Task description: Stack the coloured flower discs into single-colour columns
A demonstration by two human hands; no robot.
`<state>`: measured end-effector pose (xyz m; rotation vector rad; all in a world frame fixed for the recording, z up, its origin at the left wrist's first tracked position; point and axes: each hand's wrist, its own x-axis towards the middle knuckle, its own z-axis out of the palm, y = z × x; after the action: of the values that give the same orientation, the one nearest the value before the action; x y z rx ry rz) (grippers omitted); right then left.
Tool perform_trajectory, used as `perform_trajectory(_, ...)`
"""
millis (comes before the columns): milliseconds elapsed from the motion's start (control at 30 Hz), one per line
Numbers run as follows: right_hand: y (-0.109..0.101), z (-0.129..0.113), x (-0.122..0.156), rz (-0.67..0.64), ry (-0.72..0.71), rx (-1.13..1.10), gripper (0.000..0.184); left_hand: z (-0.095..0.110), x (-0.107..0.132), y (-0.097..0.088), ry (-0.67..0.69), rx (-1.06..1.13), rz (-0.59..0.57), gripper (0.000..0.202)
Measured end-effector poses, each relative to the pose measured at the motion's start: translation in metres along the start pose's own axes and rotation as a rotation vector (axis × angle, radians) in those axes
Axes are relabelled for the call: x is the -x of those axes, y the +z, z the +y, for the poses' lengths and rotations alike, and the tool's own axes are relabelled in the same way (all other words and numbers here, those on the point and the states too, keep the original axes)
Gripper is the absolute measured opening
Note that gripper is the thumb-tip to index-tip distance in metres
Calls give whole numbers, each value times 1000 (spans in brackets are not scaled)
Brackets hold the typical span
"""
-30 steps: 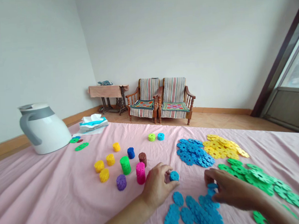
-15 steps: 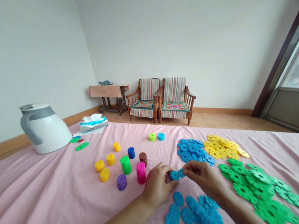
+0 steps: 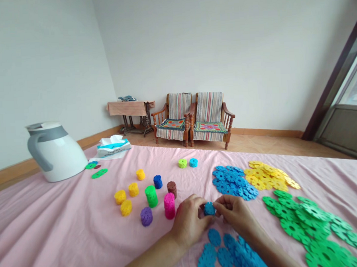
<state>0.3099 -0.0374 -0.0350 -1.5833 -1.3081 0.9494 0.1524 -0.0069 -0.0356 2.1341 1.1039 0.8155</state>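
Between my two hands are light blue notched plastic discs [image 3: 209, 208], lined up into a small stack. My left hand [image 3: 190, 217] pinches them from the left between thumb and fingers. From the right, the closed fingertips of my right hand [image 3: 232, 211] press at the stack's edge. Loose light blue discs [image 3: 225, 258] lie just below, partly hidden by my right forearm. Left of my left hand stand a tall pink stack [image 3: 169, 206], a brown stack [image 3: 172, 189], a green stack [image 3: 151, 196] and a purple stack [image 3: 146, 217].
Darker blue discs [image 3: 233, 181], yellow discs [image 3: 269, 174] and green discs [image 3: 308, 216] lie in piles to the right on the pink cloth [image 3: 82, 234]. Several short yellow stacks [image 3: 126, 208] stand at left. A white jug [image 3: 60, 153] and tissue box [image 3: 113, 148] sit at far left.
The disc at my right fingertips has moved left onto the disc in my left hand, so the two now overlap as one stack. My right hand has shifted slightly left.
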Motion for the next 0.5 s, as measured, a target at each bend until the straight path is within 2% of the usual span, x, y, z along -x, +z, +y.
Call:
perform_trajectory(133, -18, -8, 2, 28, -44, 139, 22, 0, 1, 1, 8, 1, 3, 19)
perform_trajectory(233, -46, -14, 8, 17, -110, 445, 14, 0, 1, 1, 18, 6, 3, 18)
perform_trajectory(300, -67, -14, 16, -49, -148, 631, 5, -1, 1, 1, 14, 14, 6, 22)
perform_trajectory(400, -88, -8, 26, -166, -108, 755, 18, -1, 1, 0, 1, 37, 10, 31)
perform_trajectory(500, -96, -3, 31, -266, -91, 777, 25, -1, 1, 0, 4, 53, 9, 31)
